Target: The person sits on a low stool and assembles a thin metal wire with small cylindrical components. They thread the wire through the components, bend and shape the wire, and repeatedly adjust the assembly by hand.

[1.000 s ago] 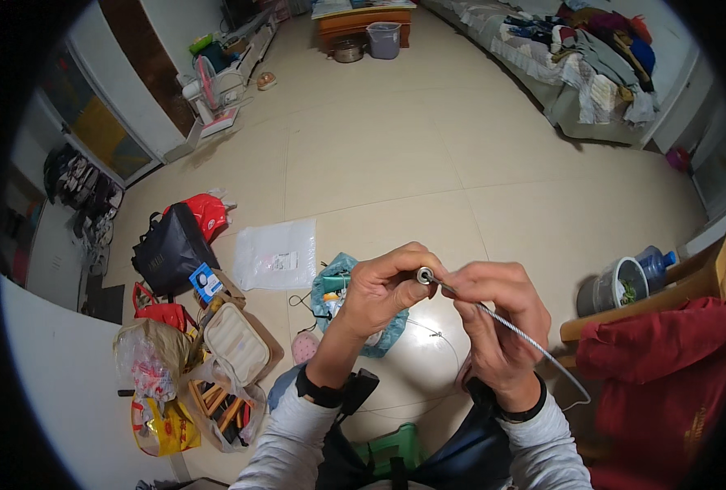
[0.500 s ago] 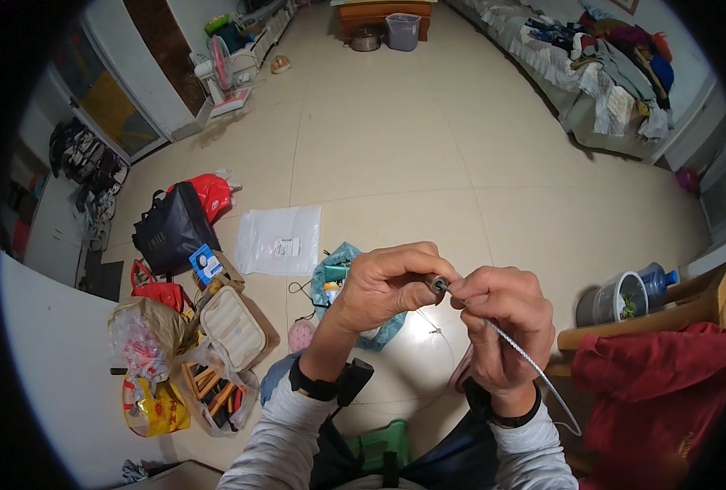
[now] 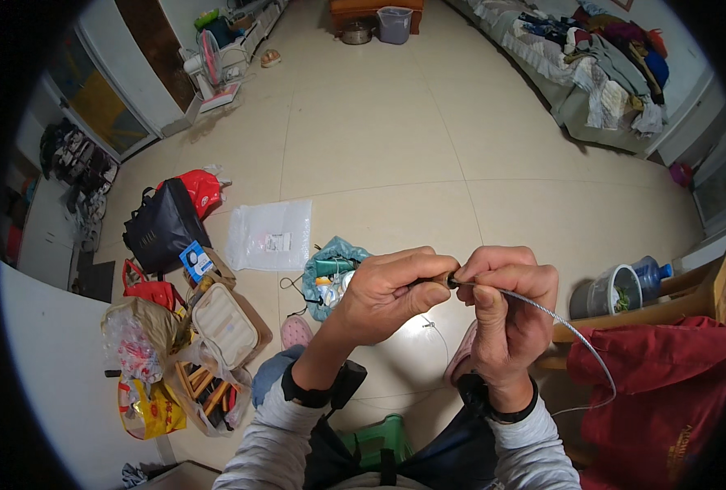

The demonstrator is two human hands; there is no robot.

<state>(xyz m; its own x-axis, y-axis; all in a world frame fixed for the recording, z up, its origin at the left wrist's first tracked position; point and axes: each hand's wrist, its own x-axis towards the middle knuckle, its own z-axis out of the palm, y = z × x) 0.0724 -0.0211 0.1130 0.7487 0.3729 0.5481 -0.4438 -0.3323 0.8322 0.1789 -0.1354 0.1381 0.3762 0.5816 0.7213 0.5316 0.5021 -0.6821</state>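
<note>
My left hand (image 3: 395,294) is closed, pinching a small, dark brass-coloured metal cylinder (image 3: 449,280) between thumb and fingers. Facing it, my right hand (image 3: 510,306) is closed on a thin grey braided cable (image 3: 579,333), close to the cylinder's open end. Whether the cable's tip sits inside the cylinder is hidden by my fingertips. From my right hand the cable arcs out to the right and bends back below. Beneath my hands a teal drawstring bag (image 3: 320,304) lies open on the floor with several small items in it.
A green stool (image 3: 383,437) is between my legs. Bags and a box with a cream-coloured case (image 3: 225,317) stand at left, near a white plastic mailer (image 3: 270,237). At right are a wooden chair with red cloth (image 3: 649,384) and a bucket (image 3: 596,298).
The cylinder has turned so its open end now faces the right hand's fingers more directly. My right fingers have shifted along the cable, whose loop swings wider to the right.
</note>
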